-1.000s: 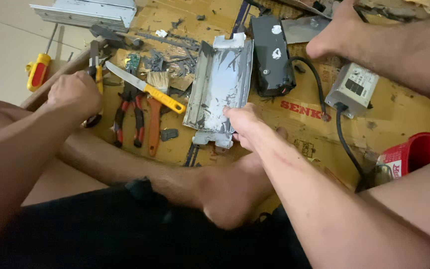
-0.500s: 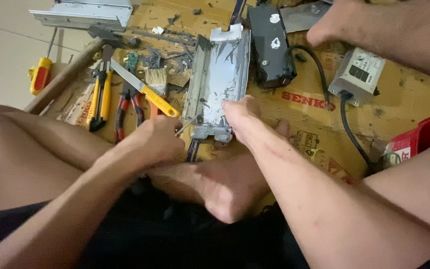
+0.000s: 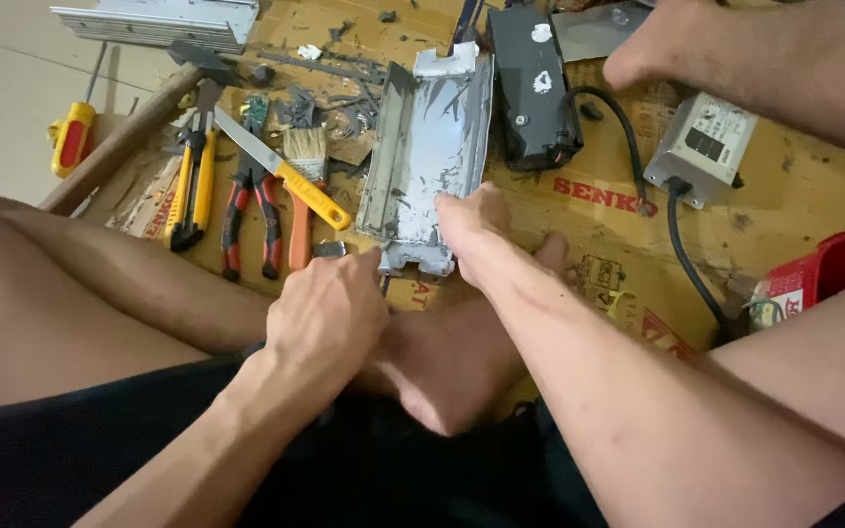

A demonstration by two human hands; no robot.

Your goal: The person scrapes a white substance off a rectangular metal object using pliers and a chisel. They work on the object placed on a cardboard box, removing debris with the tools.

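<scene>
A grey metal housing (image 3: 432, 137), long and trough-shaped with flaking dark residue inside, lies on cardboard (image 3: 814, 186) in front of me. My right hand (image 3: 476, 230) grips its near end, thumb inside the trough and fingers over the right edge. My left hand (image 3: 330, 308) is curled at the housing's near left corner, right beside a thin dark rod (image 3: 384, 285) that pokes out there. The back of the hand hides its fingertips, so I cannot see whether they hold the rod. My crossed legs and foot lie just under both hands.
Left of the housing lie yellow pliers (image 3: 193, 186), red pliers (image 3: 246, 215), a yellow-handled knife (image 3: 286, 176), a brush (image 3: 305, 147), a hammer (image 3: 129, 132) and a red screwdriver (image 3: 72, 132). Beyond are a black box (image 3: 530, 88), a grey cabled box (image 3: 701, 147), a red container (image 3: 833, 264) and another person's hand (image 3: 657, 44).
My left hand has left the hammer handle at the left and come across to the housing's near left corner. My right hand has stayed on the housing's near end.
</scene>
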